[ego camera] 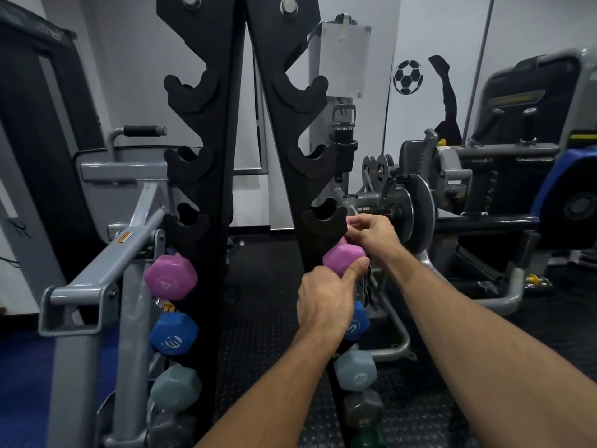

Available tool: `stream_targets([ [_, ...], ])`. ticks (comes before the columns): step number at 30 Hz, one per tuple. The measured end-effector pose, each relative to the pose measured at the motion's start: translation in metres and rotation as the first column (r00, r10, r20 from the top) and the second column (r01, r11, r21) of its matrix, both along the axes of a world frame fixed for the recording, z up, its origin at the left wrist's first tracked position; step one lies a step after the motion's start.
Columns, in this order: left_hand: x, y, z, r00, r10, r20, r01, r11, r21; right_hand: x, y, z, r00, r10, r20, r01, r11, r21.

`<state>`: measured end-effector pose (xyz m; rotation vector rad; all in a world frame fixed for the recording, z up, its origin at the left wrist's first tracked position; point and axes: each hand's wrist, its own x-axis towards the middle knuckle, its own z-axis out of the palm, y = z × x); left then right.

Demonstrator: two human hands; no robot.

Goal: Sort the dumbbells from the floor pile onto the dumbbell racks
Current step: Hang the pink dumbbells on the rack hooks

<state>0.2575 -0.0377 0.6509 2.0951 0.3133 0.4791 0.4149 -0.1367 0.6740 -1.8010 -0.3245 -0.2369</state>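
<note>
Two black upright dumbbell racks rise before me, the left rack [206, 130] and the right rack [290, 130], each with hooked cradles. A pink dumbbell [343, 257] sits against the right rack just under an empty cradle [324, 221]. My left hand [326, 300] grips its near end, thumb pressed on the head. My right hand [371, 234] pinches its far end beside the cradle. Below it hang a blue dumbbell [358, 321], a light blue one [354, 370] and a grey one [362, 412]. The left rack carries a pink dumbbell [170, 277], blue [173, 333] and pale blue [176, 388].
A grey machine frame [106, 260] stands close at the left of the racks. A weight machine with a round plate [416, 211] crowds the right side. Black rubber flooring [258, 318] runs between the racks. Upper cradles on both racks hold nothing.
</note>
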Motion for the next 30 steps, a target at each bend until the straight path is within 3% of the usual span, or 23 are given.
stream_targets([
  [11, 0.002, 0.007, 0.005, 0.997, 0.064, -0.051, -0.051, 0.972, 0.229, 0.007, 0.006, 0.002, 0.995, 0.102, 0.006, -0.099, 0.976, -0.192],
  [16, -0.005, 0.001, 0.006, 0.995, 0.102, -0.018, -0.091, 0.94, 0.329, 0.008, 0.006, -0.002, 0.99, 0.137, 0.019, -0.133, 0.982, -0.133],
  [21, -0.008, -0.003, 0.02, 0.989, 0.144, 0.03, -0.143, 0.896, 0.42, 0.005, 0.007, -0.001, 0.99, 0.118, 0.073, -0.104, 0.979, -0.178],
  [25, -0.011, -0.008, 0.013, 0.964, 0.149, 0.219, -0.25, 0.785, 0.567, 0.003, 0.008, -0.002, 0.993, 0.12, -0.002, -0.12, 0.989, -0.09],
  [30, -0.003, -0.009, -0.006, 0.931, 0.023, 0.364, -0.325, 0.504, 0.8, -0.001, 0.007, -0.005, 0.987, 0.163, -0.016, -0.163, 0.985, -0.054],
])
